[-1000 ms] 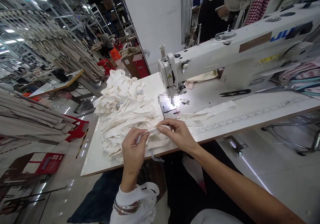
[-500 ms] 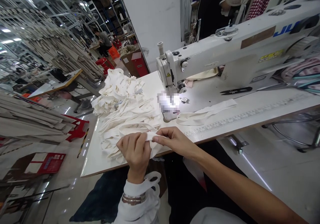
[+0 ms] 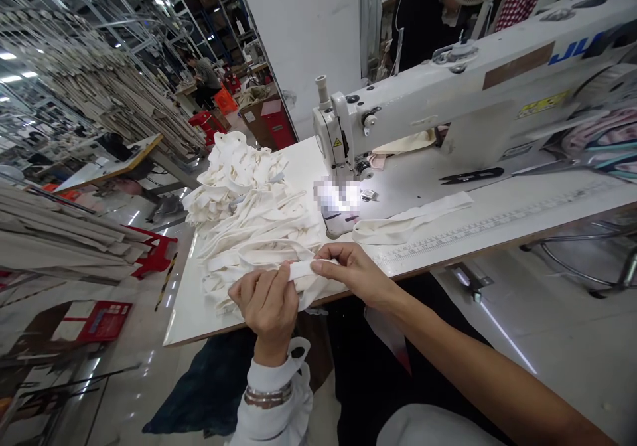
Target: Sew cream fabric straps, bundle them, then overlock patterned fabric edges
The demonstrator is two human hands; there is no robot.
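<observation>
Head: white strip (image 3: 302, 270) spans left grip (image 3: 270, 305) to right grip (image 3: 354, 273).

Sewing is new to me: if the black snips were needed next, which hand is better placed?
Probably the right hand: it lies nearer the black snips, though it and the left hand hold the white strip.

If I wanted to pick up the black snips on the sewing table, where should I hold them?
Probably by the blunter right end of the black snips, reaching down from the front side of the sewing table. Their left end splits into narrow tips, so fingers should stay off it. They lie flat, and the sewing machine rises behind them, leaving the front easier to reach.
</observation>
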